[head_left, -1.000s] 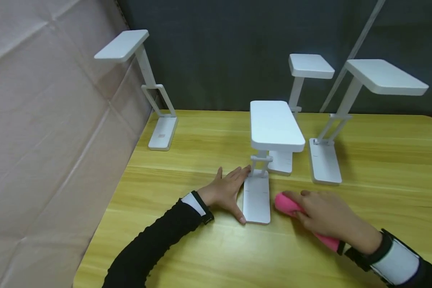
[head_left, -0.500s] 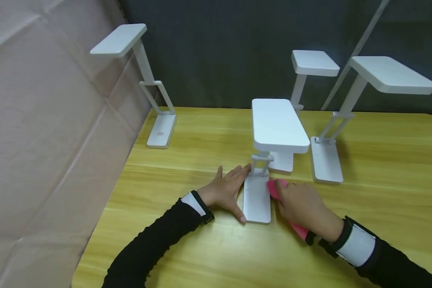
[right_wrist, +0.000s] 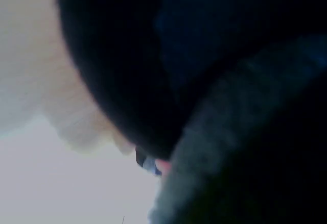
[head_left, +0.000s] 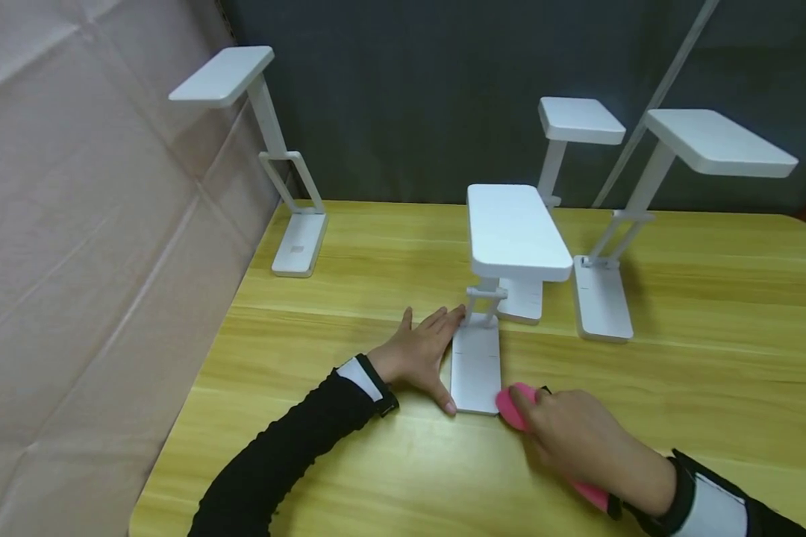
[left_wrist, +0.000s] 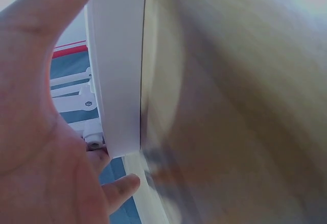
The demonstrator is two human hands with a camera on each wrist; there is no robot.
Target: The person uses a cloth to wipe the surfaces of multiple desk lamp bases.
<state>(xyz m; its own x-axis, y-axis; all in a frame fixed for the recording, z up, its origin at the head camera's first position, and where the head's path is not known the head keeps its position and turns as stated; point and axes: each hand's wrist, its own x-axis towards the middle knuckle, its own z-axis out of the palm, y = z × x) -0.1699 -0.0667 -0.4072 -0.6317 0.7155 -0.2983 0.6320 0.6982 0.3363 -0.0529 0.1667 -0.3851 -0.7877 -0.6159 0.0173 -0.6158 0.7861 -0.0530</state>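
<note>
In the head view a white folding desk lamp [head_left: 477,365] stands with its flat head above its slim base. My left hand [head_left: 419,359] lies with straight, spread fingers along the base's left side, thumb at the near corner and fingertips by the hinge. In the left wrist view the lamp base's side [left_wrist: 120,71] shows close beside the palm. My right hand [head_left: 580,436] grips a pink handheld tool [head_left: 516,406] with a rounded head and a black end. Its head is at the near right corner of the base; the hand hides its middle. The right wrist view is mostly dark cuff.
Another white lamp [head_left: 520,298] stands just behind the near one, with one more [head_left: 604,302] to its right and one [head_left: 300,242] at the back left. A pale cloth [head_left: 107,298] hangs along the left of the wooden table [head_left: 376,470]; a dark curtain [head_left: 410,104] hangs behind.
My right hand moved left to the lamp base's right side with the pink tool, then drew it down toward the near corner. My left hand has stayed in place.
</note>
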